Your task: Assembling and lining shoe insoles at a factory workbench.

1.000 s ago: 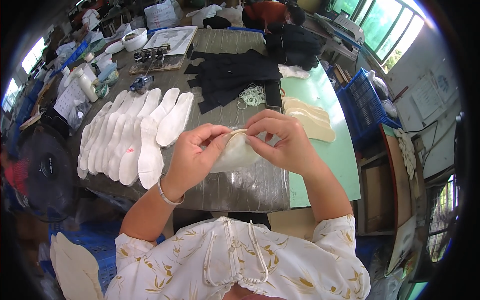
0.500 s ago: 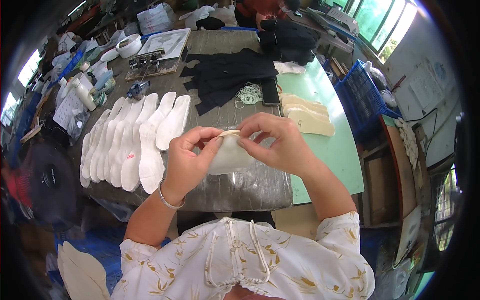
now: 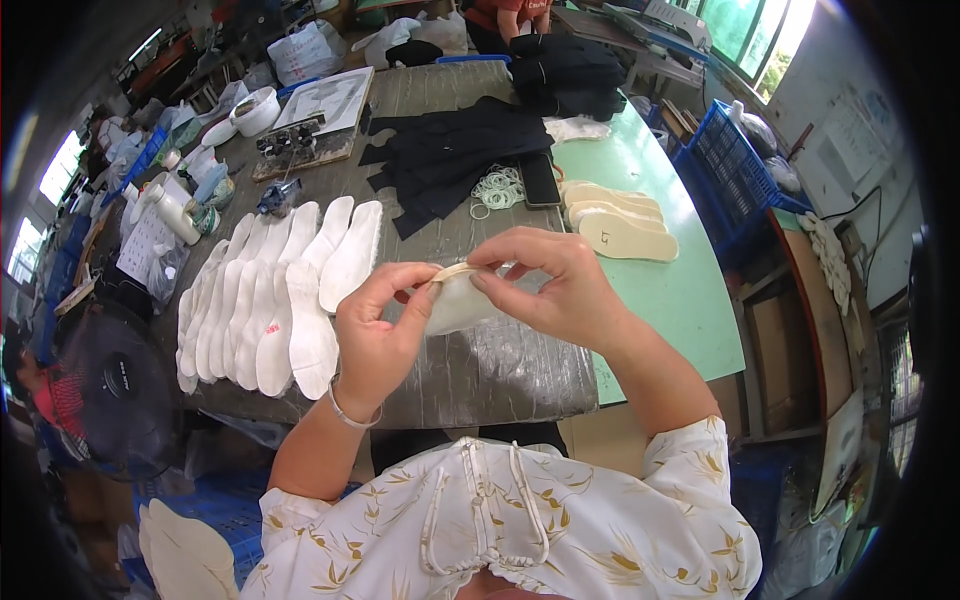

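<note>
Across the bottom of the frame spreads the person's white blouse [image 3: 620, 510], with pale soles [image 3: 188, 550] beside a blue crate [image 3: 235, 515] at lower left. At centre, the left hand [image 3: 385, 325] and right hand [image 3: 550, 285] both pinch the upper rim of a pale piece [image 3: 460, 305], thumbs on the near side; its body hangs below the fingers, above the worktop [image 3: 500, 375]. Both grips match those of half a second ago, but the rim, nearly level then, now slopes up toward the right. White insoles [image 3: 265, 300] at left sit slightly lower and farther right in the frame than before; beige insoles [image 3: 635, 237] at right sit slightly higher and farther right. At the top, the co-worker [image 3: 510, 12] now shows only as a red torso and arms.

The near edge of the worktop runs below the hands from lower left to centre right, where a green board [image 3: 670, 325] carries it on to its corner. Bare surface lies beneath the piece, between the white insoles and the board, and on the board nearer than the beige insoles, partly behind the right forearm. Beyond the hands, a phone [image 3: 540, 182], bands [image 3: 497, 188] and black cloth [image 3: 440, 150] crowd the upper middle.
</note>
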### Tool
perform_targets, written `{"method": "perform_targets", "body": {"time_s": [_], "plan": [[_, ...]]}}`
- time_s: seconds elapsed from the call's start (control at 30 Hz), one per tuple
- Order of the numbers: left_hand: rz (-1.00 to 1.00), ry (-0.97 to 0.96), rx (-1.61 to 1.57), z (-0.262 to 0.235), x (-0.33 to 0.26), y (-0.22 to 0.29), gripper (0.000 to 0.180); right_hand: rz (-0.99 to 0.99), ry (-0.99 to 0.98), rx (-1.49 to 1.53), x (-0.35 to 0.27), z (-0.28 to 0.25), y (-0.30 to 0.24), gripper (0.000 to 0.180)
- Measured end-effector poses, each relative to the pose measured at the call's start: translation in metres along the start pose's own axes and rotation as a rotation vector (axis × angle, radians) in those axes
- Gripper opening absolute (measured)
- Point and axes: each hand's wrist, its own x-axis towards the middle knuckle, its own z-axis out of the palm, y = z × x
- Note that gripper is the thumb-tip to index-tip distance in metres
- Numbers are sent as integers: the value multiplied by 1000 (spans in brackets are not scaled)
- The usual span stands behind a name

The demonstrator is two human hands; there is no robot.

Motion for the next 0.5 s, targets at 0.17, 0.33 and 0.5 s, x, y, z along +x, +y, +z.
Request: {"method": "perform_targets", "body": {"time_s": [0.17, 0.33, 0.5], "plan": [[70, -12, 31, 0, 0, 3, 13, 56, -11, 11, -1, 1, 2, 16], [106, -3, 48, 3, 0, 3, 13, 191, -96, 122, -1, -7, 8, 22], [131, -17, 147, 9, 2, 8, 16, 227, -157, 80, 6, -1, 3, 21]]}}
